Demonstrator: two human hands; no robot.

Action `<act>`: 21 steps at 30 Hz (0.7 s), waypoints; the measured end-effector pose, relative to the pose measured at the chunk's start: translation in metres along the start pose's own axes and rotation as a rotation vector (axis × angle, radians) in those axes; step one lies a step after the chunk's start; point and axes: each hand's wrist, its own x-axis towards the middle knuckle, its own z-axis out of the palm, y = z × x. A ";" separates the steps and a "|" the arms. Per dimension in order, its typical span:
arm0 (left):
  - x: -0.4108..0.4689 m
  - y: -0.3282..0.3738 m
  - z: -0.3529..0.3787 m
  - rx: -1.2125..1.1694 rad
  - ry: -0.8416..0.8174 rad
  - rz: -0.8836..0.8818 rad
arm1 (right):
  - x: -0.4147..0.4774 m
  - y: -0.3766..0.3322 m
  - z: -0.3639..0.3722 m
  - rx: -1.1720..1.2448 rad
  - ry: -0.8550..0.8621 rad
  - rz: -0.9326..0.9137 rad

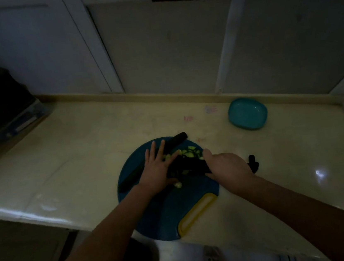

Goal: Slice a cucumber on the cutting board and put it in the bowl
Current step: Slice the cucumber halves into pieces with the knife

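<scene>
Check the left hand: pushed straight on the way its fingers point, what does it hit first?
Likely nothing near. The left hand lies flat across the cucumber, fingers aimed over bare counter; first stop looks like the back ledge. The bowl sits off right.

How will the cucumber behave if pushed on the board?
The cucumber probably rolls: a long round cylinder on the flat board. Likely stiff, since it lies straight. The left hand lying flat over it may steady it.
</scene>
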 end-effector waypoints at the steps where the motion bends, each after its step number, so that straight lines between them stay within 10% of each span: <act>1: 0.001 -0.003 0.001 0.003 -0.004 -0.008 | -0.003 0.000 -0.002 0.023 -0.004 -0.009; 21: -0.005 0.028 -0.012 -0.041 0.193 0.200 | 0.014 -0.002 -0.013 -0.022 0.059 -0.039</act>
